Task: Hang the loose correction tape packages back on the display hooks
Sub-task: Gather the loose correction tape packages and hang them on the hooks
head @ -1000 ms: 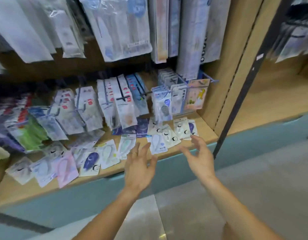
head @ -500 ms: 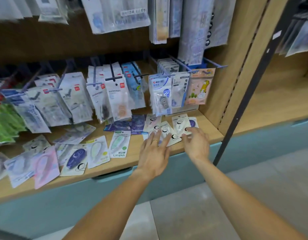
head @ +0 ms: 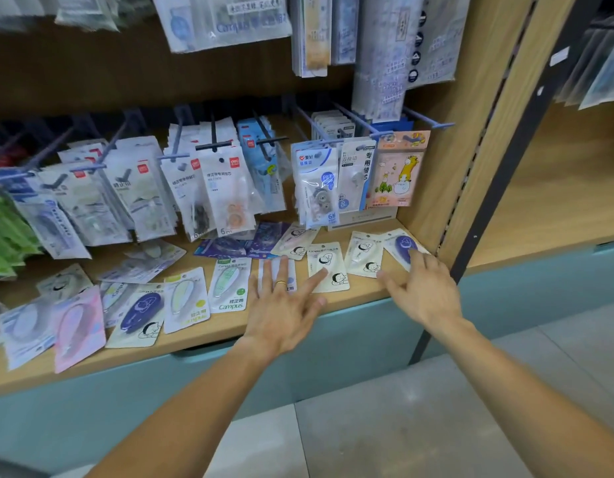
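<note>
Hidden: a pale flat correction tape package [head: 291,278] lies mostly under the left hand [head: 283,307]; its print cannot be read.
Partly covered: a white package with a dark blue dispenser [head: 403,248], lower corner under the right hand [head: 424,288].
Cut off: green packets [head: 4,232] at the left edge.
Blurred: clear hanging bags [head: 222,20] along the top.
</note>
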`<state>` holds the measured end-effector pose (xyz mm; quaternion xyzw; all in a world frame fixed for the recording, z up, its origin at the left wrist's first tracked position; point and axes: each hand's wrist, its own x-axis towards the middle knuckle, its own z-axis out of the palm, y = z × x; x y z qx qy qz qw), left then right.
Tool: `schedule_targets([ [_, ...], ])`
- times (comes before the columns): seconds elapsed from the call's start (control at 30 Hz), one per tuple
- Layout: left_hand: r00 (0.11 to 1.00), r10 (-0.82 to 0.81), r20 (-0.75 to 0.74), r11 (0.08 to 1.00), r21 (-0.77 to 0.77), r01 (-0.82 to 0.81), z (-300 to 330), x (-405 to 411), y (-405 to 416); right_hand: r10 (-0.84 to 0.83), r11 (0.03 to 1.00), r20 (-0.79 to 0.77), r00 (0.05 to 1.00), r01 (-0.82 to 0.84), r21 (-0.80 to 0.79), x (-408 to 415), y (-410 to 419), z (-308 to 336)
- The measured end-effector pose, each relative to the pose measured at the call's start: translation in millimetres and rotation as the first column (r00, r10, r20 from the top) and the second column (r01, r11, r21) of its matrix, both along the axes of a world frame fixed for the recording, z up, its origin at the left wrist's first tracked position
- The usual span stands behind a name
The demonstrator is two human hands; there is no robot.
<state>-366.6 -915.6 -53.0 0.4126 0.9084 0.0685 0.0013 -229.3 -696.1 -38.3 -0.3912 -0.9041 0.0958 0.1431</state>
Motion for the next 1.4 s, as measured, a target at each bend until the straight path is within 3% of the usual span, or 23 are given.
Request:
schedule_targets([
  [0.2,0.999,-0.016,-0.044,1.000,0.011,0.016,-4,0,-1,0.326,0.945,-0.102,0.940,-0.327,0.004,-32,-48,-4],
  [0.3,0.999,0.000,-0.050,1.000,0.019,0.001,-12,-4,-6,0.328,0.942,-0.088,0.941,-0.332,-0.040,-35,-51,-13],
  [0.4,0.995,0.016,-0.099,0.997,0.074,-0.009,-12,-10,-10,0.282,0.959,-0.048,0.958,-0.281,0.034,-25,-45,-17],
  [0.5,0.980,-0.100,-0.174,0.981,0.147,0.126,-13,-2,1,0.285,0.958,-0.025,0.958,-0.284,0.046,-20,-39,-16],
  [0.57,0.978,-0.171,-0.115,0.969,0.157,0.188,-15,8,12,0.309,0.950,-0.020,0.951,-0.308,0.059,-15,-36,-16],
  [0.7,0.990,-0.115,-0.083,0.928,0.347,0.137,-20,20,22,0.301,0.951,-0.246,0.921,-0.270,0.152,2,-36,-22],
  [0.8,0.993,-0.075,-0.092,0.870,0.481,0.111,-23,26,21,0.302,0.952,-0.479,0.824,-0.232,0.202,10,-38,-21],
  [0.87,0.997,-0.054,-0.063,0.826,0.558,0.080,-22,30,20,0.263,0.964,-0.627,0.733,-0.232,0.133,7,-42,-14],
  [0.93,0.998,-0.023,0.053,0.771,0.636,-0.016,-20,35,22,0.121,0.958,-0.730,0.672,-0.273,-0.093,3,-53,-11],
  [1.0,0.977,-0.020,0.214,0.705,0.695,-0.138,-16,39,25,-0.019,0.875,-0.740,0.672,-0.347,-0.338,-4,-67,-9],
  [1.07,0.917,-0.090,0.388,0.621,0.742,-0.253,-15,41,29,-0.136,0.752,-0.745,0.653,-0.422,-0.507,-8,-78,-10],
  [1.13,0.784,-0.172,0.596,0.553,0.717,-0.424,-11,46,29,-0.268,0.642,-0.736,0.622,-0.454,-0.618,-10,-87,-6],
  [1.2,0.564,-0.243,0.789,0.457,0.606,-0.651,-2,47,28,-0.381,0.586,-0.704,0.599,-0.433,-0.685,-10,-90,-7],
  [1.27,0.360,-0.366,0.858,0.345,0.484,-0.804,2,47,24,-0.462,0.553,-0.663,0.588,-0.394,-0.734,-10,-92,-10],
  [1.3,0.315,-0.405,0.858,0.311,0.454,-0.835,5,48,21,-0.493,0.528,-0.641,0.588,-0.383,-0.757,-11,-93,-11],
  [1.4,0.320,-0.397,0.860,0.251,0.437,-0.864,9,48,13,-0.542,0.390,-0.589,0.600,-0.441,-0.808,-16,-102,-5],
])
